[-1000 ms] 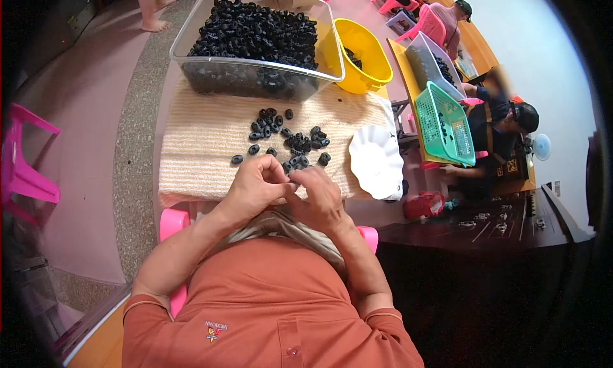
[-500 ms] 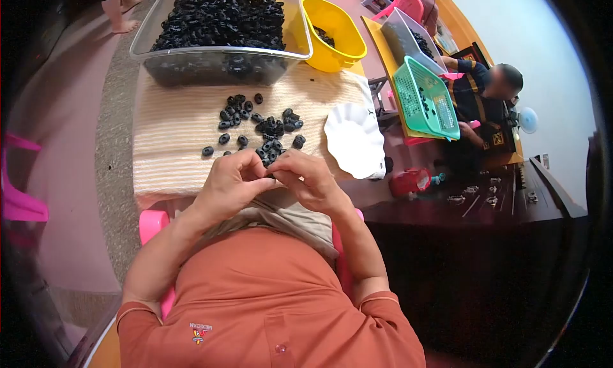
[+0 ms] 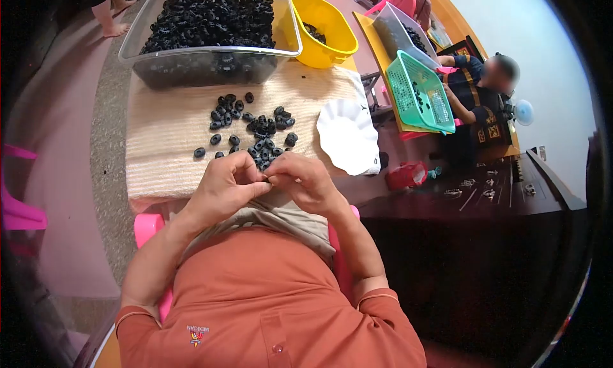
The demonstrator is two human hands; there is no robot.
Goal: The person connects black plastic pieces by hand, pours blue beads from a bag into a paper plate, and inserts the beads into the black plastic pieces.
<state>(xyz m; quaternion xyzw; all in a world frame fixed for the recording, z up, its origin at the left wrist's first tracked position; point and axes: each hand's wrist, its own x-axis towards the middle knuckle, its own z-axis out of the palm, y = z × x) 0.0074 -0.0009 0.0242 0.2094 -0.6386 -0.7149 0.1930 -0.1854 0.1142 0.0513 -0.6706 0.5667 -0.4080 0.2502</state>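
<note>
My left hand (image 3: 231, 181) and my right hand (image 3: 302, 179) meet at the front edge of the towel-covered table. Thumb and fingers of both are pinched together around a small black plastic part (image 3: 265, 178), mostly hidden by the fingertips. Just beyond them lies a cluster of small oval black plastic parts with holes (image 3: 262, 150). More of the same parts (image 3: 228, 110) lie loosely scattered farther back on the striped towel (image 3: 169, 128). To the right of these rests a white scalloped dish (image 3: 348, 138).
A clear plastic bin (image 3: 211, 51) heaped with black parts stands at the back, beside a yellow tub (image 3: 325, 55) holding some. At right, a co-worker (image 3: 476, 90) sits by a green basket (image 3: 418, 116). A pink stool (image 3: 22, 205) stands at left.
The whole view has shifted slightly, so the table appears a little farther left. Both hands stay together in the same pinch, with only small finger movement. The co-worker's arm has moved toward the green basket.
</note>
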